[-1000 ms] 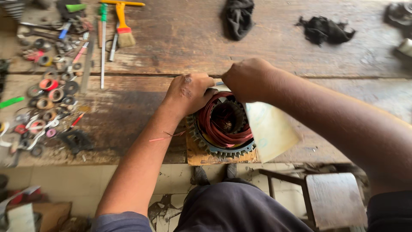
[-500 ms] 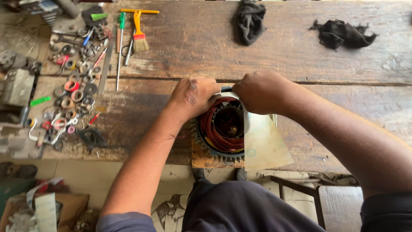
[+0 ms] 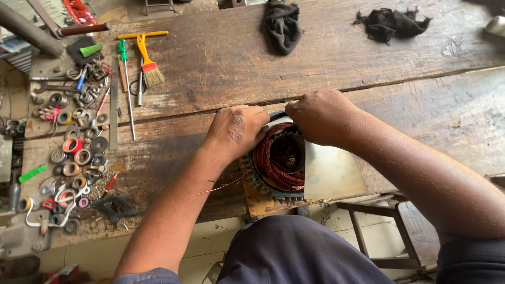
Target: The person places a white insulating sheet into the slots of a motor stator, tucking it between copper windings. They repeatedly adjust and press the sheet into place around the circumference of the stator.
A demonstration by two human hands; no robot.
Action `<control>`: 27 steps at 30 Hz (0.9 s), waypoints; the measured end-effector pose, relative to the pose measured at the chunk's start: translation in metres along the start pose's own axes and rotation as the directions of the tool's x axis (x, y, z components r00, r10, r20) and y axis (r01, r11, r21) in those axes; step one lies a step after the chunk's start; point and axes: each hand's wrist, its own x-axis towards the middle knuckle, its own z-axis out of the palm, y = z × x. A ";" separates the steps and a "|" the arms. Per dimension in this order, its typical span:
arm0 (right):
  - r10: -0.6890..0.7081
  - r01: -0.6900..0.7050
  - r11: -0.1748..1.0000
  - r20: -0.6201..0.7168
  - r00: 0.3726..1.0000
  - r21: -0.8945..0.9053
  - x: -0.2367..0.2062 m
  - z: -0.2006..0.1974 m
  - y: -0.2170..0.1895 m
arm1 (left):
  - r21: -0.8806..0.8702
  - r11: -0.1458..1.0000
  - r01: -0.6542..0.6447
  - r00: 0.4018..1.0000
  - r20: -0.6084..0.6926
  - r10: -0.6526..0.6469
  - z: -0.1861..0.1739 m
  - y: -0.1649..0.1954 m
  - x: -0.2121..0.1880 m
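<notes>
Both hands work at a round motor stator (image 3: 279, 163) wound with red copper wire, sitting on a flat board (image 3: 329, 176) at the near edge of the wooden table (image 3: 326, 58). The left hand (image 3: 236, 129) rests on the stator's left rim, fingers curled down onto it — the right hand (image 3: 321, 115) is closed over the top rim, fingers pinching a pale strip there. Far left lie washers and rings (image 3: 73, 158), a small brush (image 3: 150, 68) and a screwdriver (image 3: 126, 89); two dark rags (image 3: 284, 23) lie at the table's far side.
</notes>
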 end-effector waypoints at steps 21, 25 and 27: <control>-0.204 0.196 0.978 -0.113 0.972 -0.077 0.031 0.011 0.005 | 0.002 0.966 0.259 0.952 0.166 -0.256 -0.006 0.016 -0.013; -0.212 0.195 0.975 -0.182 0.960 -0.110 0.026 0.021 0.003 | -0.013 0.958 0.286 0.939 0.204 -0.278 0.000 0.016 -0.017; -0.225 0.216 0.974 -0.170 0.959 -0.068 0.030 0.022 0.003 | -0.016 0.954 0.301 0.933 0.212 -0.291 0.000 0.016 -0.019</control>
